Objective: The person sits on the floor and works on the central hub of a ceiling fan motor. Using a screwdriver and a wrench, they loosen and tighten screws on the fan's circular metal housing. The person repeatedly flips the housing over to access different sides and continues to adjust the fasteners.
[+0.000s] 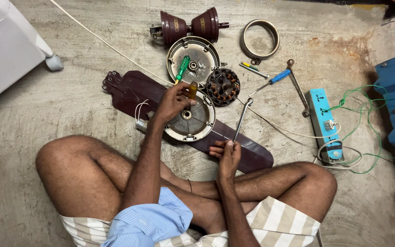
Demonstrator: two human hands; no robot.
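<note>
I sit cross-legged on a concrete floor over a taken-apart ceiling fan. My left hand [173,101] grips an amber screwdriver handle [192,89] at the rim of a round metal motor cover [193,120]. My right hand [225,153] holds the lower end of a metal spanner [242,118], which points up toward the copper-wound stator [223,86]. Both hands are over dark maroon fan blades [133,91]. A second round cover [193,58] lies behind, with a green-handled screwdriver [182,68] resting in it.
A maroon canopy pair [189,26] and a metal ring [259,39] lie at the top. A blue-handled screwdriver [270,80], a long spanner [298,87] and a blue power strip [324,122] with green wire sit right. A white object [5,45] is at left.
</note>
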